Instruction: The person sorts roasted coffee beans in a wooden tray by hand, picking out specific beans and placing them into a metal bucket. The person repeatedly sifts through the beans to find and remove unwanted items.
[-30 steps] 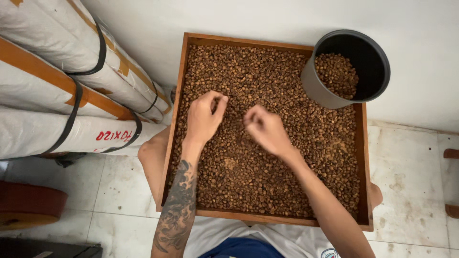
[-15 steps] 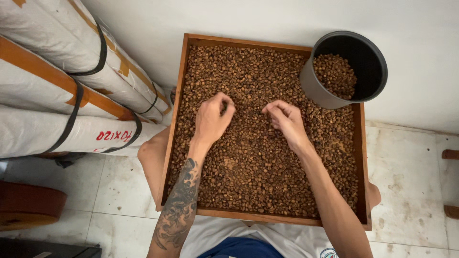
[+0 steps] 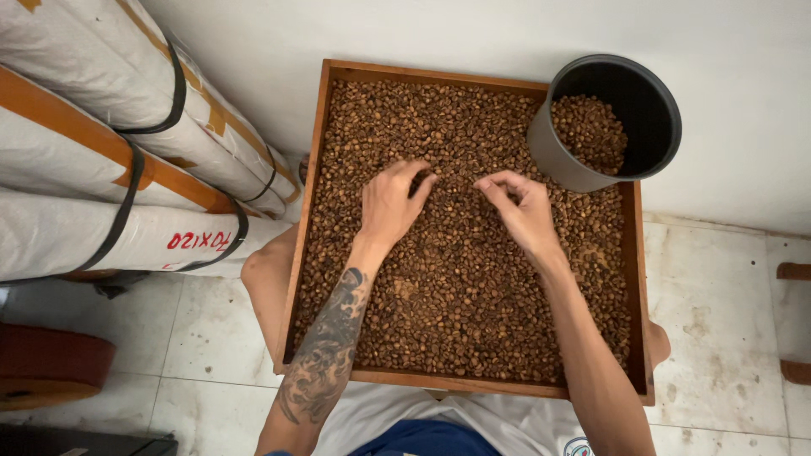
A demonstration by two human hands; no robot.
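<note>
your left hand [image 3: 390, 203] and right hand [image 3: 522, 211] now sit close together over the upper middle of the wooden tray [image 3: 304, 228], nearer each other than half a second ago, when a wider strip of brown beans [image 3: 456, 295] lay between them. a second ago the left fingers were pinched higher up; now they curl down into the bean layer, fingertips touching the beans, the hand neither spread flat nor clenched. your right fingers are drawn together at the tips as if pinching a bean or two, though what sits between them is too small to tell. judging by this, you are working one patch from both sides, picking through it.

the tray rests across your knees, its long axis running away from you toward the white wall [image 3: 473, 34], far edge almost against it. the black bucket [image 3: 604, 127] stands on the tray's far right corner, mouth tilted up toward you, partly filled with beans. rolled white bundles [image 3: 110, 152] lie to your left on the tiled floor [image 3: 726, 321].
</note>
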